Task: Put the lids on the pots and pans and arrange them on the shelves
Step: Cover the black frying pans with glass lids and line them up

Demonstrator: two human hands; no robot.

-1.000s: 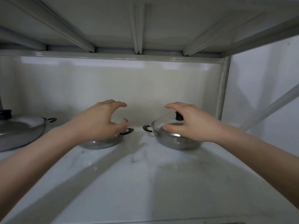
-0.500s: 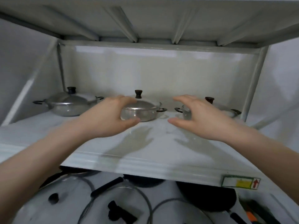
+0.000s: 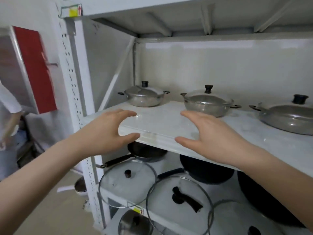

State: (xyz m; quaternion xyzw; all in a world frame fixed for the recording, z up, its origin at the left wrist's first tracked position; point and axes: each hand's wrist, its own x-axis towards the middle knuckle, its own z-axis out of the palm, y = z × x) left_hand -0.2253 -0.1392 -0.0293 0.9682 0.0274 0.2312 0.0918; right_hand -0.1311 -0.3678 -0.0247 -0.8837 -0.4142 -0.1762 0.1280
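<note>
Three lidded steel pots stand in a row on the white shelf [image 3: 162,122]: a left pot [image 3: 143,97], a middle pot [image 3: 207,104] and a wide right pot [image 3: 288,116], each with a black knob on its lid. My left hand [image 3: 105,133] and my right hand [image 3: 208,133] hover in front of the shelf's front edge, fingers spread and curved, holding nothing. On the shelf below lie loose glass lids, a left glass lid [image 3: 127,182] and a larger glass lid [image 3: 179,204], in front of a black frying pan [image 3: 145,151] and a dark pot [image 3: 206,170].
A perforated white upright [image 3: 76,102] stands at the shelf's left corner. A red cabinet [image 3: 33,68] hangs on the wall at left, with another person [image 3: 8,116] standing below it. A lidded steel pot [image 3: 133,223] sits on the lowest shelf. Another dark pan [image 3: 271,200] fills the lower right.
Both hands have pulled back from the pots to the shelf's front edge, empty. The view has backed away and turned left, showing the lower shelves and the upright.
</note>
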